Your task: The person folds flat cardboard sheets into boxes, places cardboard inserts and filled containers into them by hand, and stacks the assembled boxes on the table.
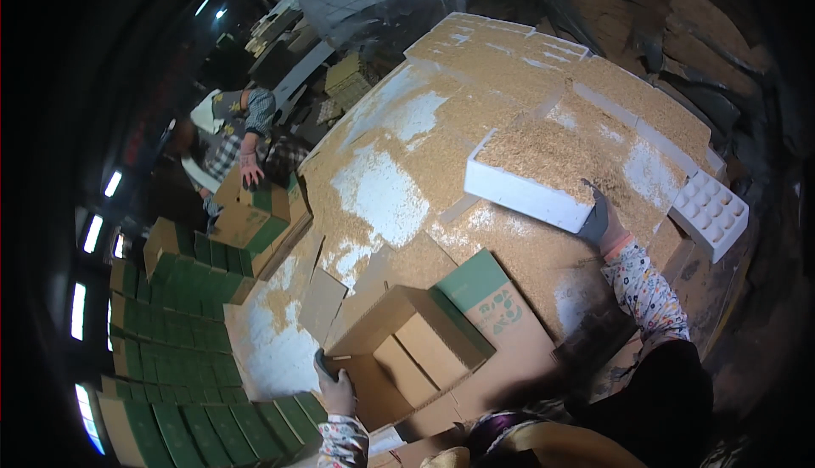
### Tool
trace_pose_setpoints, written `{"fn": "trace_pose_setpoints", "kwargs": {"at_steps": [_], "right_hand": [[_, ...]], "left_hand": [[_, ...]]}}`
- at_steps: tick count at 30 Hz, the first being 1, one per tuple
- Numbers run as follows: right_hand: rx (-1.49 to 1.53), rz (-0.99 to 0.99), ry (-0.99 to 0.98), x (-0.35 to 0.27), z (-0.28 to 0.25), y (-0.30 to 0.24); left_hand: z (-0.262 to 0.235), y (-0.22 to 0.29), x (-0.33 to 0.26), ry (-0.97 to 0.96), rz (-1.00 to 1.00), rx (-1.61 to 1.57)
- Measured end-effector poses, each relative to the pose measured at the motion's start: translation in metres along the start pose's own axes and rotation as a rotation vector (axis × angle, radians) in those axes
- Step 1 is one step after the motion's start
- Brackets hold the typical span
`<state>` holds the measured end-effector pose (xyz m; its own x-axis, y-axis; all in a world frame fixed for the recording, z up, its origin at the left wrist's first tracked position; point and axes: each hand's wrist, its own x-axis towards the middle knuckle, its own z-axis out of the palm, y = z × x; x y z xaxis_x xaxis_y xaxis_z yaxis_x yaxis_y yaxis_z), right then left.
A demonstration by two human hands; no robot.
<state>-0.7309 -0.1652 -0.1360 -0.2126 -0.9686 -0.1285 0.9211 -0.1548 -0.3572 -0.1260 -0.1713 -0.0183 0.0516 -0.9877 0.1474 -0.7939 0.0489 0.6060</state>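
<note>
My left hand (338, 390), in a dark-tipped work glove, grips the left rim of an open cardboard box (486, 345). The box is brown and green with its flaps spread, and the part of its inside that I can see holds no goods. My right hand (604, 220), gloved too, is closed on the near right corner of a white foam box (518, 186). Brown sawdust or wood shavings (543, 154) fill that foam box to the top. It rests tilted on the shavings-covered work surface (378, 188).
A white foam tray with round hollows (711, 211) lies at the right edge. Rows of green and brown cartons (182, 332) stand at left. Beyond them a co-worker's gloved hand (250, 166) touches another carton (255, 213). Dark sheeting (713, 35) is heaped at far right.
</note>
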Motion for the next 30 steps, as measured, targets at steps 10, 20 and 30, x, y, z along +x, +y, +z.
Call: {"fn": "trace_pose_setpoints", "kwargs": {"at_steps": [10, 20, 30], "right_hand": [[-1.85, -0.536, -1.02, -0.065, 0.216, 0.087], [-1.603, 0.393, -0.414, -0.106, 0.222, 0.198], [-1.692, -0.059, 0.154, -0.13, 0.213, 0.223]], "left_hand": [[0.054, -0.064, 0.055, 0.083, 0.024, -0.624], [0.054, -0.059, 0.042, -0.302, -0.367, -1.614], [0.114, -0.174, 0.148, -0.42, -0.392, -0.06]]}}
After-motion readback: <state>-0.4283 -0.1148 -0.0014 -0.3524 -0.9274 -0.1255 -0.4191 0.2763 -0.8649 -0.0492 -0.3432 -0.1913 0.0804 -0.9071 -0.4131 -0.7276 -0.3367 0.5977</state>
